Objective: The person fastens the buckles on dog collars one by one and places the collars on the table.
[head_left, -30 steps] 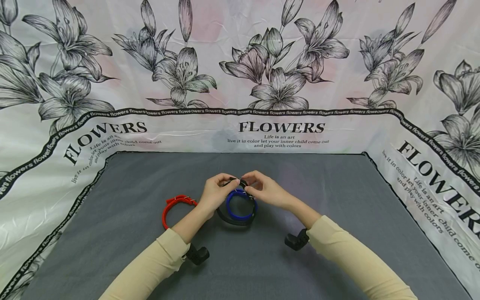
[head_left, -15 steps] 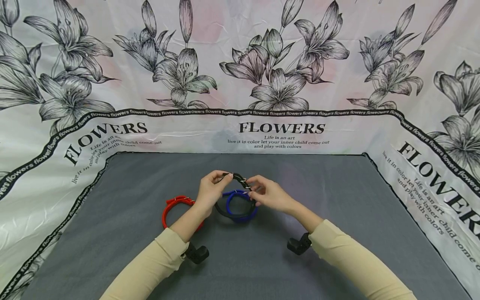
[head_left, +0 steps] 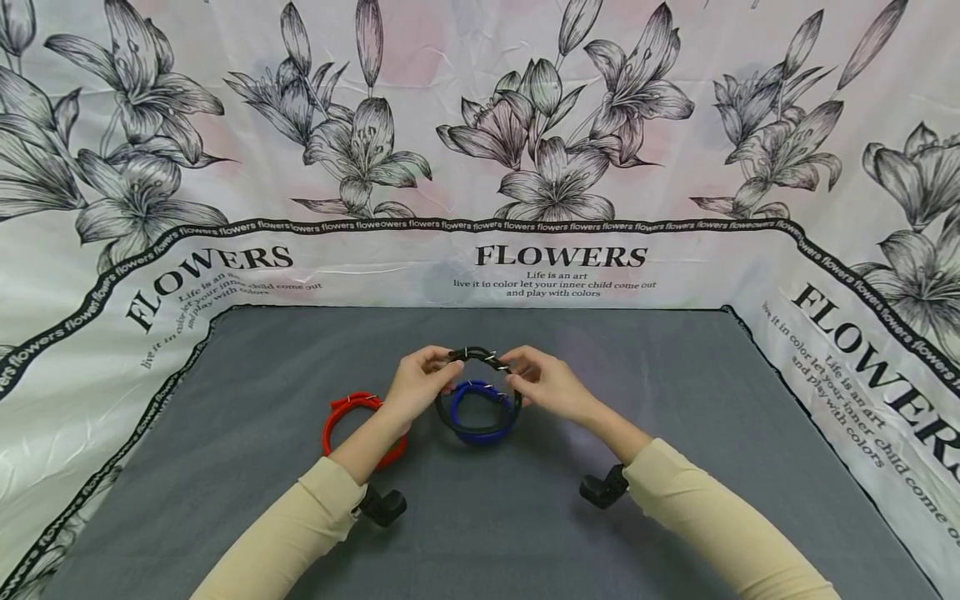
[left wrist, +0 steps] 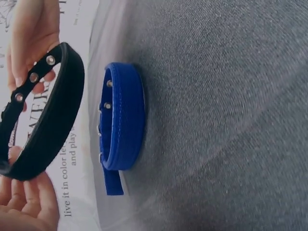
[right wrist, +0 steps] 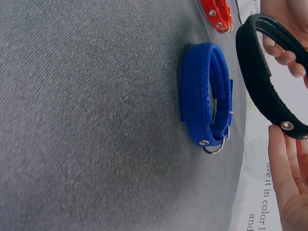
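Note:
Both hands hold up a black buckled collar [head_left: 446, 417], bent into a loop with metal eyelets and a buckle. My left hand [head_left: 420, 382] pinches its upper left part between thumb and fingers. On the upper right, by the metal fittings, my right hand [head_left: 553, 385] grips it the same way. In the left wrist view the black collar [left wrist: 67, 110] hangs in the air, apart from the cloth. Just beyond it, a blue collar [left wrist: 130, 115] stands on its edge on the cloth, its loop closed; the right wrist view shows its metal D-ring.
A red collar [head_left: 327, 433] lies left of the blue one, partly behind the left wrist. Grey cloth [head_left: 525, 533] covers the table. Behind it rises a white flower-printed backdrop [head_left: 405, 267]. A black wrist camera [head_left: 382, 505] sits under each cuff.
The hands have moved apart and the black collar's buckle section now spans between them. The right hand shifted right, then slightly up. The blue and red collars stay where they were.

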A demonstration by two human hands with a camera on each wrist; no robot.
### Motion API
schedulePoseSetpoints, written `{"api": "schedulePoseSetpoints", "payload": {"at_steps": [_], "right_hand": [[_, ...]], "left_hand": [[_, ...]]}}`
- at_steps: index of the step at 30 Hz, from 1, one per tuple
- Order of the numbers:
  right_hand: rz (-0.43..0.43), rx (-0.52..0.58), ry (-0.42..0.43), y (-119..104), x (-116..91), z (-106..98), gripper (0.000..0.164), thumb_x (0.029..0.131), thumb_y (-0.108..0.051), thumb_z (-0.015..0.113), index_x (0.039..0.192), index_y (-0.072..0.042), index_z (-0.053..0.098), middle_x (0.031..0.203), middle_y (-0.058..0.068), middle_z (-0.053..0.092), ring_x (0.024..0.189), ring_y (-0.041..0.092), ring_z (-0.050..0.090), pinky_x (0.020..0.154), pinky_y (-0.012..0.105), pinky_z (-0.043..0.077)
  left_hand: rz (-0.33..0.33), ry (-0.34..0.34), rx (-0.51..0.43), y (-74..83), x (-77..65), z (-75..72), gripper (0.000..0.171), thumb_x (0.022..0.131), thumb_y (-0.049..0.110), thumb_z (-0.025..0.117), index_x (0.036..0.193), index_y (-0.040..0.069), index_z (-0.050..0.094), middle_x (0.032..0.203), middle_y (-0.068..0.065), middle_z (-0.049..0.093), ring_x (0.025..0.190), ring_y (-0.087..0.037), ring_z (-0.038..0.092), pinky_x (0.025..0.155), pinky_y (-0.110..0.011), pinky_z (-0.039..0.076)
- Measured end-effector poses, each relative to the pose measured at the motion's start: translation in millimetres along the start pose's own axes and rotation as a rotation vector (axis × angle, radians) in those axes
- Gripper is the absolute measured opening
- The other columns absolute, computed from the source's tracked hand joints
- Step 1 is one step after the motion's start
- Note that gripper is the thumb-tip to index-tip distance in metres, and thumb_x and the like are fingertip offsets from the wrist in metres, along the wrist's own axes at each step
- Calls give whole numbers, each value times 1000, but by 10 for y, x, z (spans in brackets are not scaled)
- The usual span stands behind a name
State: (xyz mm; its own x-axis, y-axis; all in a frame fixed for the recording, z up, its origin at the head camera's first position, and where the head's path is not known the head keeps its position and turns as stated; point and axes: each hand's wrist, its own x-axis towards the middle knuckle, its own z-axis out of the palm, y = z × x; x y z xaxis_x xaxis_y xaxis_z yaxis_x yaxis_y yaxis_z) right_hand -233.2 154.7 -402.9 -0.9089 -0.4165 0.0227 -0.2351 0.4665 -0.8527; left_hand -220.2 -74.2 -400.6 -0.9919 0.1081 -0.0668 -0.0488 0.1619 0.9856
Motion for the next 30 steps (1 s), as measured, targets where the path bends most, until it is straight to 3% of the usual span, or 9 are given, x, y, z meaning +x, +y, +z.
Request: {"api": "schedulePoseSetpoints", "payload": {"at_steps": [5,11,17,22,30], "right_hand": [[-7,-30,26,16,-23,-58,26,92,-16,57,118,-18,56,97,19,62,74,17,63,63,42,54],[-23,-97,37,33,-36,-120,25,92,-16,56,117,-17,56,93,17,64,67,14,63,60,39,54],[-44,-189,51,72,-47,-195,24,92,-13,55,116,-13,56,92,16,64,61,21,62,53,31,50],[-42,-243,66,133,-54,-282,24,92,-11,55,115,-10,57,94,14,64,61,14,61,51,28,50],[-19,-306,84,221,-85,-450,22,91,-10,55,113,-8,59,97,14,63,58,11,60,49,26,49]], "left_hand": [[2,-11,147,-21,-7,-28,29,84,22,68,112,14,62,97,-4,66,86,-23,62,76,-33,50],[4,-22,184,-3,-18,22,27,84,17,67,110,12,61,101,-7,67,80,-25,65,73,-39,53],[40,-5,246,-7,25,140,21,83,14,68,104,9,64,98,-7,65,76,-24,67,63,-30,54],[89,14,291,1,116,260,19,82,14,69,99,7,66,92,-8,66,67,-20,66,56,-25,54],[82,3,348,45,263,474,17,81,12,69,97,6,67,83,-7,68,59,-16,65,52,-23,52]]}}
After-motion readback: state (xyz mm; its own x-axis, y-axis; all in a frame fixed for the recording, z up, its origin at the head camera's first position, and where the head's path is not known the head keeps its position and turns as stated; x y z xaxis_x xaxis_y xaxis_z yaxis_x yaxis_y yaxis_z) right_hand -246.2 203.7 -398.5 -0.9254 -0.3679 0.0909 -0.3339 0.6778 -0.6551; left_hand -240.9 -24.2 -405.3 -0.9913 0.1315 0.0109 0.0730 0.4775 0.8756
